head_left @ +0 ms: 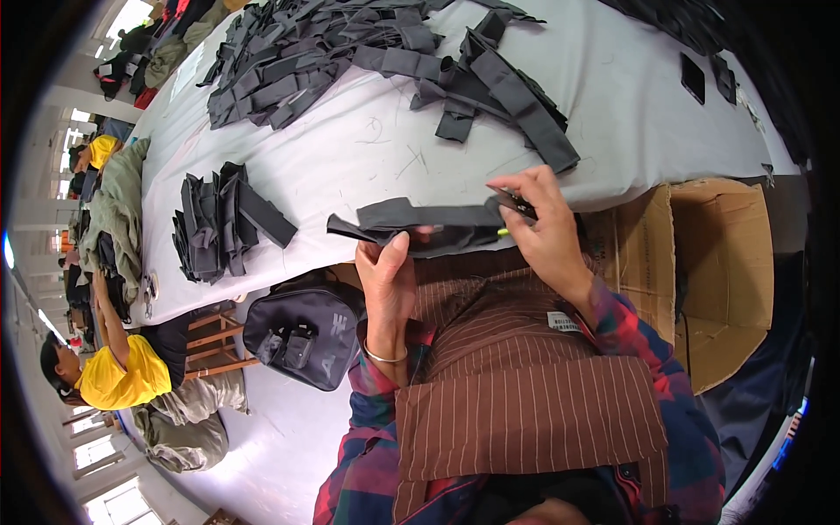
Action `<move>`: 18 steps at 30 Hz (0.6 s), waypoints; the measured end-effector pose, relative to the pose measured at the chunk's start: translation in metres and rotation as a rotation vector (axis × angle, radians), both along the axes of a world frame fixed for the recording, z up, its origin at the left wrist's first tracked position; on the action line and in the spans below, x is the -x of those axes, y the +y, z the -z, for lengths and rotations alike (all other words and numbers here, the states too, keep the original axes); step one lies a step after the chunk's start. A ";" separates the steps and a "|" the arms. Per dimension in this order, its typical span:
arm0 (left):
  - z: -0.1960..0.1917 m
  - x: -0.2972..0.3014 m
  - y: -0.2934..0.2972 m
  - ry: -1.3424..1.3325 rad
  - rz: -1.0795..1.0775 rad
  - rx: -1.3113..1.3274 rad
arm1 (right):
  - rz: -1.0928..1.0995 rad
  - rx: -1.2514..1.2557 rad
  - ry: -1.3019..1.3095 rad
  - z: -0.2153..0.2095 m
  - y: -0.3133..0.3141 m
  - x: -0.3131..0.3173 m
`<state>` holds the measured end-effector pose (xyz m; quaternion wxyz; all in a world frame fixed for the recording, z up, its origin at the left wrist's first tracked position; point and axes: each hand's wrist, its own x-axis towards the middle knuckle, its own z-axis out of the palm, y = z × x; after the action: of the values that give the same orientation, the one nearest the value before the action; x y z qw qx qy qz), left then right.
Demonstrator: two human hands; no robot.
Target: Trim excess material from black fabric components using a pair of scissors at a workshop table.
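One cardboard box [700, 262]; one black bag [306, 332]; two hands; one folded dark fabric strip [411, 223] held; two loose strip piles on table, uncountable.

open brown cardboard box [717, 262] at the table's near right edge, flaps up, beside the right forearm. small white rectangular label [564, 321] with dark print, sewn on the brown striped apron just below the right wrist.

Garment workshop: fabric-strip piles [306, 61], worktable [612, 96]

left hand [387, 278]: raised, fingers curled | right hand [542, 229]: fingertips pinched
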<state>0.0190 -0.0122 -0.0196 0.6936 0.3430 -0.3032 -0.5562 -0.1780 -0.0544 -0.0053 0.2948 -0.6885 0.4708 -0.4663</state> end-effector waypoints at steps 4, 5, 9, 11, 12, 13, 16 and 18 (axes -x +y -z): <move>-0.007 0.002 -0.001 -0.078 -0.104 0.020 | -0.079 0.113 0.116 -0.033 0.014 0.001; -0.006 0.003 -0.001 -0.076 -0.101 0.021 | -0.159 0.077 0.196 -0.036 0.019 0.001; 0.000 0.008 0.003 -0.216 -0.130 -0.039 | -0.142 0.108 0.335 -0.024 0.021 -0.009; 0.001 0.014 0.004 -0.314 -0.198 -0.051 | -0.090 0.130 0.362 -0.017 0.019 -0.016; -0.002 0.017 0.005 -0.316 -0.195 -0.050 | -0.061 0.176 0.410 -0.014 0.019 -0.019; -0.005 0.019 0.007 -0.390 -0.185 -0.041 | -0.032 0.221 0.460 -0.010 0.018 -0.022; -0.006 0.023 0.010 -0.469 -0.170 -0.058 | -0.042 0.235 0.505 -0.004 0.015 -0.025; -0.005 0.025 0.011 -0.480 -0.175 -0.044 | -0.035 0.247 0.537 -0.005 0.013 -0.026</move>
<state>-0.0061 -0.0016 -0.0145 0.6396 0.5052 -0.4160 -0.4033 -0.1520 -0.0412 -0.0008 0.0817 -0.8260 0.4597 -0.3158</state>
